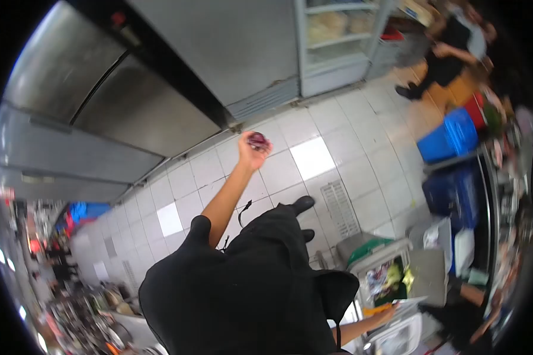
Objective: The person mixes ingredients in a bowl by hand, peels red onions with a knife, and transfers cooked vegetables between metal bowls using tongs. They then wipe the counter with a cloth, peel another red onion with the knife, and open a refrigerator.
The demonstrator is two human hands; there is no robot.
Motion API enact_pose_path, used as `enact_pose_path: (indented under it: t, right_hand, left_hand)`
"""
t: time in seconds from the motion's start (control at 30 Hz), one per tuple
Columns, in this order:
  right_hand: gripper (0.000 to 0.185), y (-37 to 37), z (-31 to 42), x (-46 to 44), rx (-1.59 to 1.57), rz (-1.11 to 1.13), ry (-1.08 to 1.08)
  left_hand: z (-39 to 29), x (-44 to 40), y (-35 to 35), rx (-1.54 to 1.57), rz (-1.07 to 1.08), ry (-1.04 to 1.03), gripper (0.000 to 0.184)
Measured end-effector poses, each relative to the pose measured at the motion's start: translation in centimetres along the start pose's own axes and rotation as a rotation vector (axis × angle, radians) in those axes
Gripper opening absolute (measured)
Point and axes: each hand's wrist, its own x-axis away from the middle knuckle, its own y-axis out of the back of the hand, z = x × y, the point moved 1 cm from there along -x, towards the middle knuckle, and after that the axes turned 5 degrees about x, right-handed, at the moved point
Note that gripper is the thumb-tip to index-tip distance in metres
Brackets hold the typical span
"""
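My left hand [254,151] is stretched out over the tiled floor, its fingers curled round a red onion [257,141], dark purple and shiny, partly covered by the fingers. At the lower right, my right hand [385,316] is closed on a knife [375,309] with an orange-yellow handle. A pale blade seems to point away to the right, though blur softens its outline. Close by the right hand stands a grey bin [405,254] with green and yellow scraps inside. The onion and the knife are far apart.
Steel refrigerators [154,100] and a glass-door fridge [337,44] line one side. Blue tubs [450,137] and a cluttered rack [488,195] stand opposite. One person [450,56] is at the upper right; another in black [465,316] is near the bins. A floor drain grate [339,207] lies beside my boots.
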Motion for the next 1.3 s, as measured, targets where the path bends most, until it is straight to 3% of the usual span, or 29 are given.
enact_pose_path:
  t: [0.03, 0.07, 0.13, 0.2, 0.3, 0.33, 0.37, 0.43, 0.5, 0.57, 0.63, 0.7, 0.73, 0.8, 0.9, 1.07, 1.17, 1.3]
  right_hand:
    - [0.054, -0.5, 0.4, 0.4, 0.047, 0.063, 0.100]
    - [0.054, -1.3, 0.5, 1.8, 0.126, 0.080, 0.148]
    - [0.054, -6.5, 2.9, 5.6, 0.228, 0.094, 0.124]
    - [0.054, -11.0, 4.9, 8.7, 0.270, 0.130, 0.108]
    - [0.054, -17.7, 7.5, 12.8, 0.292, 0.198, 0.127]
    - [0.054, -20.0, 8.0, 14.1, 0.294, 0.225, 0.130]
    - [0.054, -21.7, 8.5, 15.4, 0.305, 0.249, 0.130]
    - [0.054, -24.7, 9.8, 18.1, 0.341, 0.301, 0.143]
    - [0.054, -27.6, 10.8, 19.9, 0.355, 0.349, 0.160]
    - [0.054, -30.1, 11.2, 21.4, 0.355, 0.390, 0.165]
    - [0.054, -32.3, 11.8, 22.4, 0.367, 0.430, 0.169]
    - [0.054, -33.6, 12.1, 23.7, 0.388, 0.464, 0.177]
    - [0.054, -34.1, 12.3, 24.1, 0.398, 0.481, 0.181]
    - [0.054, -35.1, 12.7, 25.0, 0.408, 0.505, 0.186]
    - [0.054, -35.3, 12.3, 26.7, 0.408, 0.522, 0.188]
    - [0.053, -33.6, 10.1, 29.8, 0.389, 0.525, 0.165]
    - [0.053, -32.4, 8.8, 31.5, 0.364, 0.512, 0.144]
    - [0.053, -29.4, 7.2, 33.7, 0.329, 0.444, 0.071]
  left_hand:
    - [-4.0, 0.3, -0.1, 0.147, -0.136, -0.097, 0.026]
    - [-7.9, 0.0, 0.3, 0.218, -0.035, -0.171, 0.035]
    - [-15.9, -2.0, 1.0, 0.333, -0.089, -0.244, 0.037]
    - [-23.6, -5.3, 1.1, 0.180, 0.019, -0.360, 0.033]
    - [-32.5, -8.6, -2.9, -0.221, -0.039, -0.587, 0.027]
    - [-34.7, -9.5, -4.3, -0.200, -0.144, -0.694, 0.027]
    - [-38.0, -10.9, -4.2, -0.129, -0.040, -0.706, 0.035]
    - [-44.2, -11.1, -3.7, -0.056, -0.157, -0.878, 0.045]
    - [-49.6, -8.7, -1.1, -0.051, -0.276, -1.238, 0.054]
    - [-58.5, -7.9, 5.1, -0.485, -0.814, -1.662, 0.059]
    - [-63.8, -2.9, 7.8, -0.647, -1.332, -1.833, 0.063]
    - [-67.3, 2.8, 8.7, -0.174, -0.896, -1.642, 0.061]
    - [-69.0, 4.4, 10.8, -0.165, -0.919, -1.645, 0.061]
    - [-72.4, 7.0, 13.8, -0.021, -0.697, -1.461, 0.056]
    - [-73.1, 10.6, 15.1, 0.050, -0.707, -1.369, 0.052]
    - [-78.7, 11.1, 21.1, -0.077, -0.431, -1.192, 0.051]
    - [-79.6, 10.8, 19.3, -0.349, -0.496, -1.186, 0.075]
    - [-82.1, 11.4, 15.9, -0.513, -0.475, -1.127, 0.078]
